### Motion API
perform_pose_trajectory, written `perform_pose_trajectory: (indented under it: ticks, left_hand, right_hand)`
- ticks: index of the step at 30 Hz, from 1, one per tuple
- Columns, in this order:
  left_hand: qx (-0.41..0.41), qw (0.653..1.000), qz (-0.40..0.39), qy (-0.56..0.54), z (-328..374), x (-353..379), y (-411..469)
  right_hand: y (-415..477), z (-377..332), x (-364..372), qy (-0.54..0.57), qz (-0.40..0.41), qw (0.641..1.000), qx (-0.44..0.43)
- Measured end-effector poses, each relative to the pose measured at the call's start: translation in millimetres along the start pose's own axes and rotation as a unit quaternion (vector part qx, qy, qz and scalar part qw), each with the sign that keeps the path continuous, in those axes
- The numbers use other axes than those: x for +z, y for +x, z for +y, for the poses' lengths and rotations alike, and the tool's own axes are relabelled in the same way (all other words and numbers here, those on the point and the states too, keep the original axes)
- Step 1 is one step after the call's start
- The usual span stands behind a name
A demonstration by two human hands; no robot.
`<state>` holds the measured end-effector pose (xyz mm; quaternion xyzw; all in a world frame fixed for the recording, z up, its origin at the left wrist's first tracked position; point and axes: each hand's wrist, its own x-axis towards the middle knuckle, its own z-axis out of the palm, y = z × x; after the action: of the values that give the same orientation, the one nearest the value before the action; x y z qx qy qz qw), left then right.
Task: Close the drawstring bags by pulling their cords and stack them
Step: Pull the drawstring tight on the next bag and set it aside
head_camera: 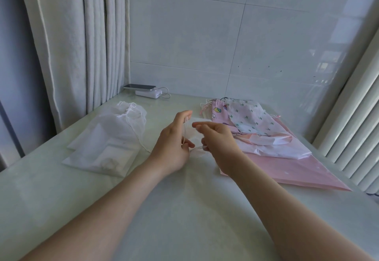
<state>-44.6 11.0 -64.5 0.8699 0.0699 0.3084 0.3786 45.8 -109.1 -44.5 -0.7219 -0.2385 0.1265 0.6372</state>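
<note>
The left grip (174, 143) pinches a white cord (185, 128); the right grip (217, 139) seemingly pinches its other end

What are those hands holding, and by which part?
The left hand grips one white cord of a small white drawstring bag; the right hand pinches another stretch of cord. Neither grips the bag's cloth, as far as shows.

I seem to be at home: pleated curtains (82, 45), a glossy tiled wall (225, 35), a phone (140, 86) on a power bank (148, 93).
</note>
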Motion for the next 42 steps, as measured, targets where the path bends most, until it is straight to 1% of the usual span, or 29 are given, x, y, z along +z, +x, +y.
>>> perform_pose_trajectory:
  ticks: [3,5,7,10,12,15,18,19,22,26,30,32,36,37,40,42]
  left_hand:
    - [0.026,1.0,-0.014,0.009,1.0,-0.5,0.2]
    - [0.046,0.999,-0.022,0.021,2.8,-0.6,0.6]
    - [0.046,0.998,-0.031,0.006,3.7,-0.9,0.8]
    - [0.004,0.998,-0.036,-0.045,3.3,-0.3,0.4]
    - [-0.047,0.997,-0.033,-0.061,2.9,-0.4,0.9]
    - [-0.117,0.989,-0.04,-0.087,-0.9,0.0,4.5]
    - [-0.143,0.982,-0.065,-0.109,-1.1,-0.4,6.4]
    - [-0.149,0.977,-0.07,-0.134,0.3,-0.9,6.1]
    - [-0.175,0.965,-0.059,-0.185,2.8,-2.3,6.9]
    - [-0.214,0.954,-0.029,-0.208,4.4,-3.5,8.2]
    - [-0.233,0.945,-0.023,-0.228,6.7,-3.0,8.0]
    - [-0.235,0.944,-0.025,-0.23,6.8,-2.5,7.8]
    - [-0.223,0.947,-0.022,-0.23,7.3,-3.6,7.1]
    - [-0.217,0.949,-0.028,-0.225,7.4,-4.6,6.8]
    - [-0.197,0.957,-0.069,-0.201,8.5,-8.9,5.2]
    - [-0.181,0.959,-0.104,-0.189,10.8,-12.1,4.3]
  right_hand:
    - [-5.9,-0.7,2.8,-0.074,-0.046,0.995,-0.041]
    - [-8.8,-0.6,5.3,-0.108,-0.062,0.99,-0.067]
    - [-8.7,-1.4,6.4,-0.086,-0.052,0.992,-0.07]
    - [-3.1,-2.9,2.7,0.005,0.001,1.0,-0.008]
    - [-0.4,-4.1,0.3,0.066,0.008,0.997,0.026]
    - [1.9,-2.9,-1.5,0.103,0.026,0.993,0.043]
    - [2.4,-1.2,-1.4,0.095,0.048,0.994,0.038]
    - [2.1,-1.1,-1.3,0.088,0.052,0.994,0.032]
    - [-0.9,-4.1,-2.1,0.077,0.055,0.995,0.025]
    - [-4.1,-9.2,-3.2,0.034,0.077,0.995,0.055]
    - [-6.1,-6.2,-1.9,-0.017,0.055,0.994,0.091]
    - [-6.6,-5.0,-1.1,-0.028,0.068,0.995,0.071]
    - [-3.5,-8.8,-3.1,-0.021,0.154,0.988,-0.02]
    - [-2.6,-10.4,-4.6,-0.011,0.164,0.986,-0.034]
    - [-3.2,-13.6,-7.6,0.067,0.145,0.986,-0.05]
    - [-4.2,-13.5,-8.9,0.09,0.129,0.985,-0.07]
